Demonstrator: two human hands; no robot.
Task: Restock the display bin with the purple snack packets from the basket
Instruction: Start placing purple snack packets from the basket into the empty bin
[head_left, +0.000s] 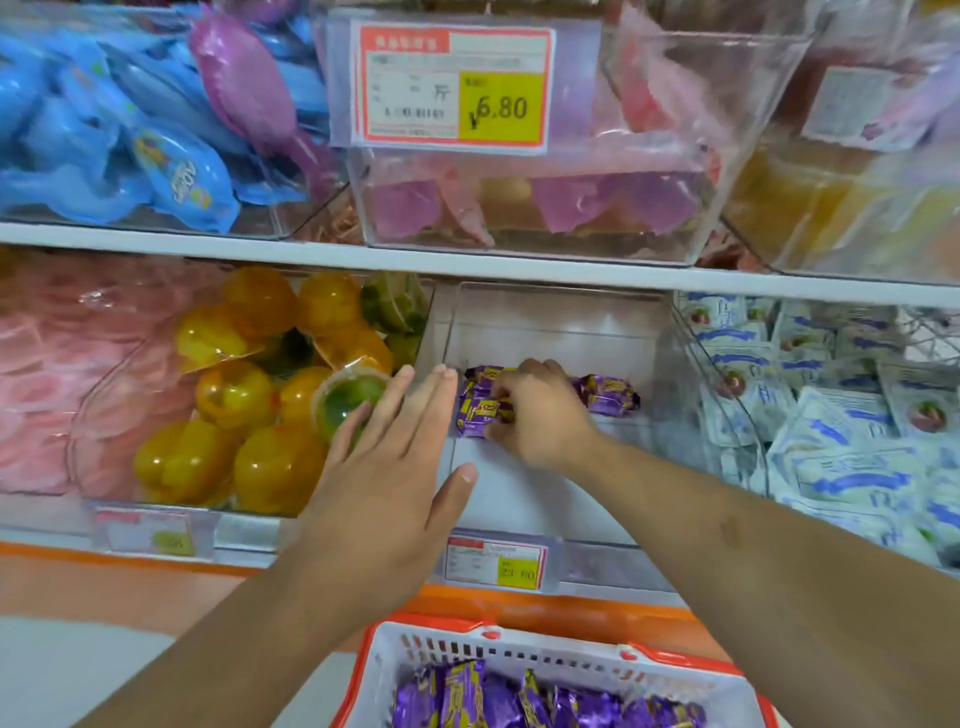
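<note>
Mid-restock: right hand (540, 415) curled on purple snack packets (480, 410) at display bin (556, 322) back-left corner — probably releasing. Left hand (384, 467) flat, fingers straight, empty. Next — back to basket (519, 654) for more.

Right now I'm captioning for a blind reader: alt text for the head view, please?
The right hand sets purple packets into a nearly empty clear bin on a shop shelf; the left hand hovers open beside it. Below, a basket holds more packets.
</note>
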